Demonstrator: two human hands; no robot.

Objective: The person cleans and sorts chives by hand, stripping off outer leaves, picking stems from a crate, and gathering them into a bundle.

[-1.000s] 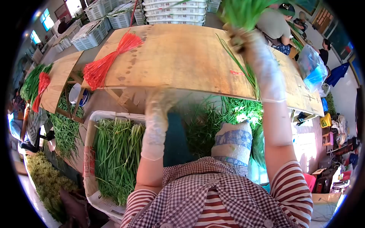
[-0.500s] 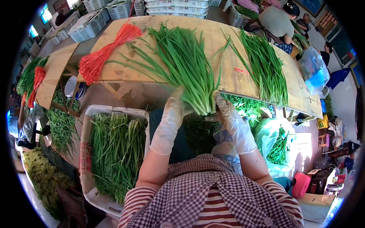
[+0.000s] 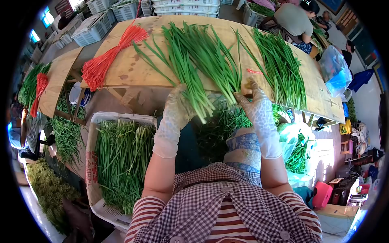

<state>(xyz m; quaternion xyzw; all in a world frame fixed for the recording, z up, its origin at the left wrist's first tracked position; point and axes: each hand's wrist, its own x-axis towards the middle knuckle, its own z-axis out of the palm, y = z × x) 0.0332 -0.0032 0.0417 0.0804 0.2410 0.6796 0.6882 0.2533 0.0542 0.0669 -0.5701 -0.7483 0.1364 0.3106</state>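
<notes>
In the head view, with 12 o'clock pointing away from the wearer, a bunch of long green stalks (image 3: 202, 56) lies at 12 o'clock on the wooden worktop (image 3: 133, 77). Its leaves point away and its pale ends jut past the near edge. The bunch parts into two clusters, with a narrow gap between them towards the ends.

The gloved left hand (image 3: 177, 106), just off the middle towards 10 o'clock, lies against the left cluster near its ends; part of its grip is hidden by the stalks, so I cannot tell whether it is closed round them. The gloved right hand (image 3: 256, 103), between 2 and 3 o'clock, has its grip spread, thumb and forefinger apart, with the thumb at the ends of the right cluster.

A second bunch (image 3: 281, 69) lies on the worktop at 2 o'clock, near a small red strip (image 3: 254, 71). Red ties (image 3: 117, 50), gathered at the middle, lie between 10 and 11 o'clock. A white crate (image 3: 92, 133) full of greens stands at 8 o'clock, and a clear bag (image 3: 287, 141) holding greens sits between 3 and 4 o'clock. A co-worker (image 3: 293, 20) bends forward between 1 and 2 o'clock.
</notes>
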